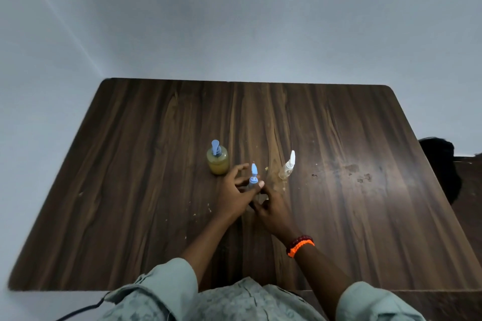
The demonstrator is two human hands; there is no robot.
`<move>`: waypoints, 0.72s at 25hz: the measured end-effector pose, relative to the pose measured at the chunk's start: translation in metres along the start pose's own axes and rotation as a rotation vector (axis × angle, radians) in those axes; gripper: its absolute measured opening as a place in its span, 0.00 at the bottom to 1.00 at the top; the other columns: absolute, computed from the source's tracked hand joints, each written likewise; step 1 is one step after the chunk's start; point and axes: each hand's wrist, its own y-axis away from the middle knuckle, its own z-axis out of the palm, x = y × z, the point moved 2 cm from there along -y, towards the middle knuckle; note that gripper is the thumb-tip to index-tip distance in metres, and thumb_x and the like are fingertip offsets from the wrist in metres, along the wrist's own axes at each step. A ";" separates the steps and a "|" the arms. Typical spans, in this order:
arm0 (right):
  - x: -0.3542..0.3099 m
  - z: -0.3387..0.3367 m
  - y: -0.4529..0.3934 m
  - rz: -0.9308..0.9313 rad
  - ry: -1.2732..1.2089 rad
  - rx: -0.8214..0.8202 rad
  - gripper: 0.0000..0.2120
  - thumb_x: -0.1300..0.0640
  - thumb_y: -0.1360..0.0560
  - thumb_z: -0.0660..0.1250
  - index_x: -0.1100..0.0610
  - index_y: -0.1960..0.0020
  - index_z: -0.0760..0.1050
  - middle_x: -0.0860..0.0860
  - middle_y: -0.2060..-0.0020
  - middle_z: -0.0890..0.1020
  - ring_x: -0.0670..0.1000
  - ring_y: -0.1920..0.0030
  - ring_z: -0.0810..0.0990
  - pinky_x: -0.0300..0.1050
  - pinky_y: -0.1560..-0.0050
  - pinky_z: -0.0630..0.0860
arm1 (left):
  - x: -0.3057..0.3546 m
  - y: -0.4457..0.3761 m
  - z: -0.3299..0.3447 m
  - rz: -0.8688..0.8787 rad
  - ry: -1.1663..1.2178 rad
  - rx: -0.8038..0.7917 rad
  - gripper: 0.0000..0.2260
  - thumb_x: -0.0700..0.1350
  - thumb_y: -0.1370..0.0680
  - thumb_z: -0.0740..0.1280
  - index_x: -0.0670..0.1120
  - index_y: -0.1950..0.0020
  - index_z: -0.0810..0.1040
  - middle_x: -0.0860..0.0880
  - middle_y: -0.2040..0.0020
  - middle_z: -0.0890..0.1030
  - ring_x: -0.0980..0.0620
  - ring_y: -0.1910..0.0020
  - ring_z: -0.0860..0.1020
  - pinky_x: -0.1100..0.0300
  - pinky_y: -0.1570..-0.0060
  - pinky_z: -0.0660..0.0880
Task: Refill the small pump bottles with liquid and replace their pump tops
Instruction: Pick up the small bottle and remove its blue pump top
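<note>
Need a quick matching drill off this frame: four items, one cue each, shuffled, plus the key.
Column 1:
1. large pump bottle
2. small blue-pump bottle
3. white-pump bottle
4. wristband

Column 2:
A. orange, on the right wrist
B. between both hands
C. yellowish liquid inside, far left
D. clear, stands alone to the right

Pairs: 1-C, 2-B, 3-D, 4-A

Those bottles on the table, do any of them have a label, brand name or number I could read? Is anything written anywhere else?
None: no readable text shows anywhere in the head view.
Yellow-filled bottle with blue pump: no label visible.
Small bottle with blue pump, between the left hand and right hand: no print visible, partly hidden by fingers.
Clear bottle with white pump: plain.
Table, orange bracelet: no writing.
</note>
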 end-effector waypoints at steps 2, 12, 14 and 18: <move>0.001 -0.004 -0.001 0.020 -0.023 0.027 0.17 0.62 0.20 0.72 0.56 0.31 0.79 0.47 0.44 0.85 0.46 0.54 0.85 0.37 0.58 0.79 | 0.002 0.001 -0.005 0.012 0.020 -0.075 0.18 0.39 0.26 0.79 0.49 0.38 0.83 0.51 0.45 0.89 0.54 0.42 0.87 0.56 0.42 0.84; -0.008 -0.003 0.005 0.033 0.006 0.033 0.18 0.61 0.20 0.72 0.53 0.31 0.77 0.42 0.43 0.83 0.44 0.55 0.84 0.41 0.59 0.82 | 0.012 0.005 -0.005 0.033 -0.012 -0.089 0.16 0.37 0.25 0.78 0.44 0.38 0.84 0.48 0.43 0.88 0.53 0.43 0.86 0.54 0.40 0.83; -0.005 -0.008 0.004 0.075 -0.001 0.052 0.16 0.58 0.19 0.72 0.55 0.32 0.78 0.47 0.44 0.85 0.53 0.54 0.85 0.54 0.55 0.84 | 0.011 0.005 -0.008 0.012 0.001 -0.075 0.18 0.35 0.24 0.76 0.41 0.35 0.82 0.44 0.42 0.88 0.59 0.47 0.87 0.59 0.47 0.84; -0.006 -0.004 0.006 0.040 0.053 0.063 0.14 0.55 0.19 0.73 0.54 0.34 0.80 0.42 0.48 0.84 0.46 0.54 0.85 0.45 0.58 0.82 | 0.009 0.006 -0.009 -0.014 0.010 0.001 0.18 0.34 0.27 0.79 0.40 0.38 0.84 0.44 0.47 0.88 0.58 0.50 0.86 0.66 0.56 0.84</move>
